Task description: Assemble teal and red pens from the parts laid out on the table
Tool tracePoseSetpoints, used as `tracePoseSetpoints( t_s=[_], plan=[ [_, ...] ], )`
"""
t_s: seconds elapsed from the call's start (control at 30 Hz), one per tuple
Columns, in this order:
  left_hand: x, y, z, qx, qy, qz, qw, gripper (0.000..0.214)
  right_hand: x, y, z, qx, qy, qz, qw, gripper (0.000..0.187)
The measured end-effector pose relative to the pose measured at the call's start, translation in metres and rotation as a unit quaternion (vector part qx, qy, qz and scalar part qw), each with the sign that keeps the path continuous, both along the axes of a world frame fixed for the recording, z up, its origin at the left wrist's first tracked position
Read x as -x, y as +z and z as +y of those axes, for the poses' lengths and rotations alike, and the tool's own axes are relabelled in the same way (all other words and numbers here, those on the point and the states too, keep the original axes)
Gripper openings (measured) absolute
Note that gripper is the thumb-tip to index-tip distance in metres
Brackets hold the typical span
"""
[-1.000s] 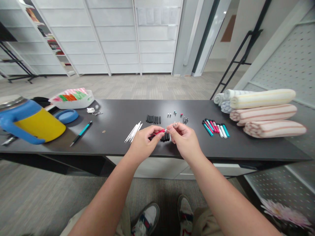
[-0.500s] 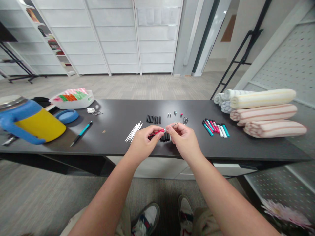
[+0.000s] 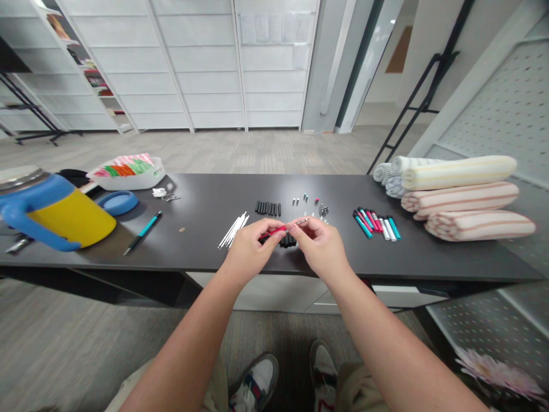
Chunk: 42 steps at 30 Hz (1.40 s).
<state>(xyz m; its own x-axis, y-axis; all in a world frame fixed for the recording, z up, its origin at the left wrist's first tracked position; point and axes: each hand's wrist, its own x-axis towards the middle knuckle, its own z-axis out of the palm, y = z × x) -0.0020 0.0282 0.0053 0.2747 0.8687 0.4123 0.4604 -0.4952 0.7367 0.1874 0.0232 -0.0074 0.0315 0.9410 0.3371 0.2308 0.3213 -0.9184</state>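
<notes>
Two bare hands meet at the centre of the frame, above a dark tabletop [image 3: 201, 212]; the left hand [image 3: 252, 245] grasps a red and black pen part [image 3: 274, 231] between thumb and fingers, its red end pointing toward the other hand; the right hand [image 3: 323, 245] pinches a slim metallic piece [image 3: 302, 222], which shows between its fingertips, close against the red end; whether the two parts are joined, I cannot tell.

Just left of the hands, white sticks [image 3: 233, 230] lie in a loose bundle; black tubes [image 3: 268, 208] form a row above the left hand, and more black pieces [image 3: 287, 241] show below the gap between the hands; small silver bits [image 3: 324, 210] sit above the right hand; at centre right, red, teal and white barrels [image 3: 377, 224] lie side by side, near rolled towels [image 3: 467, 197]; at centre left, a teal and black pen [image 3: 144, 230] lies slanted near a yellow and blue jug [image 3: 71, 213].
</notes>
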Motion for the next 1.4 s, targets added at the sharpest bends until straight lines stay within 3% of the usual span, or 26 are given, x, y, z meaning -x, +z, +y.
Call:
tracePoseSetpoints(
  t_s=[0.2, 0.6, 0.83, 0.9, 0.97, 1.1, 1.3, 1.4],
  plan=[
    [-0.001, 0.001, -0.001, 0.002, -0.012, -0.008, 1.000, 0.017, -0.003, 0.000, 0.003, 0.045, 0.055, 0.072, 0.995, 0.038],
    [0.000, 0.001, -0.001, -0.001, -0.003, 0.003, 1.000, 0.015, -0.002, 0.000, 0.003, 0.010, 0.012, 0.025, 1.000, 0.030],
    [0.001, -0.003, 0.001, 0.012, -0.005, -0.054, 0.998, 0.019, -0.001, 0.002, 0.002, 0.035, 0.010, 0.010, 0.999, 0.039],
    [0.003, -0.005, 0.002, 0.027, -0.005, -0.097, 0.995, 0.022, -0.005, 0.003, 0.001, 0.027, 0.005, -0.045, 0.999, 0.042],
    [0.004, -0.006, 0.004, 0.042, -0.002, -0.130, 0.991, 0.026, -0.012, 0.002, -0.001, -0.008, 0.003, -0.160, 0.987, 0.040],
    [0.005, -0.004, 0.004, 0.045, 0.015, -0.143, 0.989, 0.029, -0.026, -0.001, -0.002, -0.050, 0.011, -0.375, 0.926, 0.044],
    [0.009, -0.001, 0.002, 0.035, 0.023, -0.120, 0.992, 0.028, -0.030, -0.005, 0.002, -0.033, 0.011, -0.425, 0.905, 0.046],
    [0.017, 0.002, 0.006, 0.058, 0.014, -0.219, 0.974, 0.029, -0.029, -0.003, 0.002, -0.028, 0.017, -0.424, 0.905, 0.037]
  ],
)
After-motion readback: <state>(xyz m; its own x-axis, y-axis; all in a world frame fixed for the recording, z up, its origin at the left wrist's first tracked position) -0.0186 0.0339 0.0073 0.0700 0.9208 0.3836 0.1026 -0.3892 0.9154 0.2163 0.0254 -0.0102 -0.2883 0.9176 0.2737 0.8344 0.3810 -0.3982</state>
